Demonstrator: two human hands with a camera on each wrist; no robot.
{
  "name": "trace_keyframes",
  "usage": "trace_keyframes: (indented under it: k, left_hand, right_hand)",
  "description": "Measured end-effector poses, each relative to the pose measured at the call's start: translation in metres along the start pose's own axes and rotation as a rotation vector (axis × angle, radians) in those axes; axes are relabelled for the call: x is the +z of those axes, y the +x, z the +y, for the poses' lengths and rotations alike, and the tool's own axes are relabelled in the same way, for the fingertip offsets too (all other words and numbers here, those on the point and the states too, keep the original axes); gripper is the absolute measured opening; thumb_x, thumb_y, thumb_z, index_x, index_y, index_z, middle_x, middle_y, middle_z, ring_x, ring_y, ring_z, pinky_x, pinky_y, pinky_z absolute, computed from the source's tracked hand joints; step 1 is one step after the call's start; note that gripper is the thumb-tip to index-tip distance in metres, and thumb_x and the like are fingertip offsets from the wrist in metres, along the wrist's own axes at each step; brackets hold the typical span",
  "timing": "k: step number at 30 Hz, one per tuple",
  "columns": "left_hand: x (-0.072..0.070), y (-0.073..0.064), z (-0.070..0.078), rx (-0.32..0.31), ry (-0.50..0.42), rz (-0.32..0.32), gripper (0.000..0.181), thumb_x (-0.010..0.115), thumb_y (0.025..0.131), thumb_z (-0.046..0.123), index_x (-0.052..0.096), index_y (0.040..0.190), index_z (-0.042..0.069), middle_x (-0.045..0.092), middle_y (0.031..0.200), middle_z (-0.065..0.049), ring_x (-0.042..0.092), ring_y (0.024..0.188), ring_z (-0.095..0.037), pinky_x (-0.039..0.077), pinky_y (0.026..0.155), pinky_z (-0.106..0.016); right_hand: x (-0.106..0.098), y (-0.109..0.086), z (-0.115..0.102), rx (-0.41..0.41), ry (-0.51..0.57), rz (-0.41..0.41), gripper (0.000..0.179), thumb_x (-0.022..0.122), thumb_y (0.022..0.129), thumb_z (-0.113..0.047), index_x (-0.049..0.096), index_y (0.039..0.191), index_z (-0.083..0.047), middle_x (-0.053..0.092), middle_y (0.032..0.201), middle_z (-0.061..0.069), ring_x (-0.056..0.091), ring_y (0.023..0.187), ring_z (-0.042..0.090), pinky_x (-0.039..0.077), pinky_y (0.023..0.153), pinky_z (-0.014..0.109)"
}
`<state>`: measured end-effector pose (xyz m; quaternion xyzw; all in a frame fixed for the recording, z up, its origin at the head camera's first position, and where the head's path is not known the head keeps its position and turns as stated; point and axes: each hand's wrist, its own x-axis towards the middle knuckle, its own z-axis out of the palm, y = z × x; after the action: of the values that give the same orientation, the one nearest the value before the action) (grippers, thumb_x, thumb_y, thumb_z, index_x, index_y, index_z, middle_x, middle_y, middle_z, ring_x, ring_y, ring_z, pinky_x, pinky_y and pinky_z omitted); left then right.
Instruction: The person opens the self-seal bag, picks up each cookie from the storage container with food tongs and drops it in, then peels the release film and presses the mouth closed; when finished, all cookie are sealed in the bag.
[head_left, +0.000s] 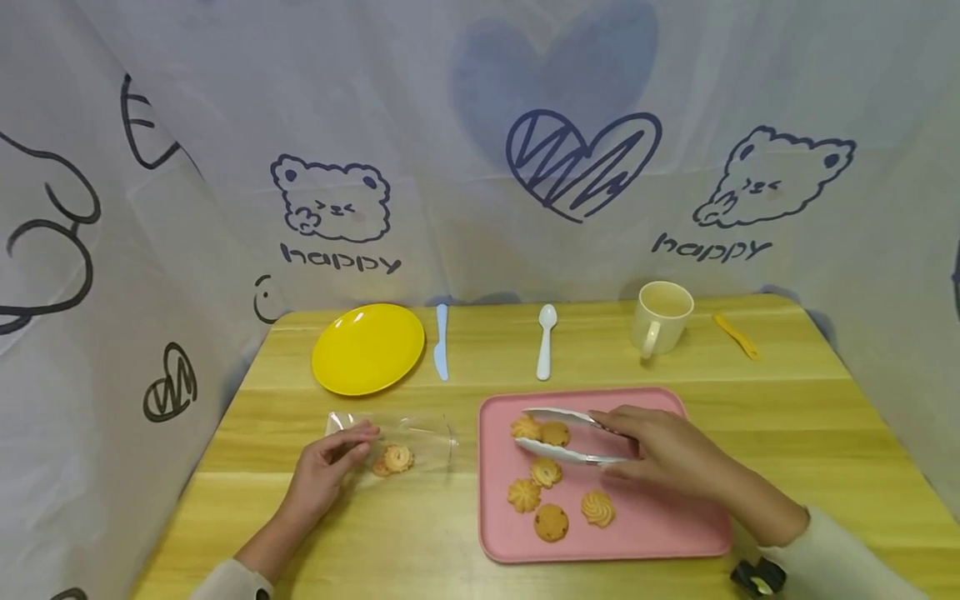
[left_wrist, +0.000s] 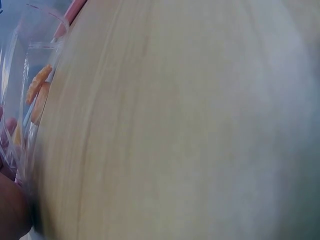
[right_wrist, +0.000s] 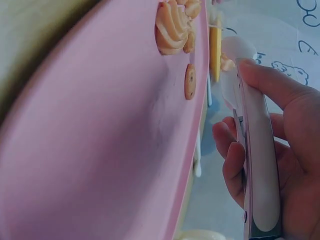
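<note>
Our right hand (head_left: 663,450) grips tongs (head_left: 558,452), parted above cookies (head_left: 556,432) on the pink tray (head_left: 660,537), while our left hand (head_left: 326,467) pinches a clear bag (head_left: 431,442) with more inside. We judge it best to centre one between the tongs, squeeze lightly against crumbling, and hold the bag wide.

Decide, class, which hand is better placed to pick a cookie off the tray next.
Right, probably: the right hand holds open tongs over cookies on the pink tray; the left hand holds the clear plastic bag.
</note>
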<state>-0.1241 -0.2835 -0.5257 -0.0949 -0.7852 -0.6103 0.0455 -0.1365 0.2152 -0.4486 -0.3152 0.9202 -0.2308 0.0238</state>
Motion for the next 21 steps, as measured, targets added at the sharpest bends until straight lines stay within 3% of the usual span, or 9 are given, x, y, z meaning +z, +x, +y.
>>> trace_keyframes:
  k: [11, 21]
  left_hand:
    - [-0.001, -0.001, -0.001, -0.002, -0.005, -0.008, 0.022, 0.067, 0.099, 0.002, 0.07, 0.116, -0.012, 0.071, 0.125, -0.021, 0.056, 0.133, -0.003, 0.042, 0.11, -0.012]
    - [-0.001, 0.001, -0.001, -0.006, 0.006, -0.008, 0.022, 0.066, 0.1, 0.003, 0.071, 0.115, -0.011, 0.07, 0.126, -0.022, 0.056, 0.132, -0.001, 0.042, 0.109, -0.011]
  right_hand:
    - [-0.001, 0.02, -0.011, -0.029, -0.017, -0.043, 0.065, 0.083, 0.089, -0.038, 0.061, 0.144, -0.012, 0.069, 0.111, -0.003, 0.047, 0.071, 0.001, 0.042, 0.064, 0.021]
    - [0.007, 0.044, -0.023, -0.085, 0.021, -0.087, 0.066, 0.082, 0.089, -0.038, 0.06, 0.145, -0.01, 0.069, 0.115, 0.0, 0.052, 0.074, 0.005, 0.045, 0.066, 0.021]
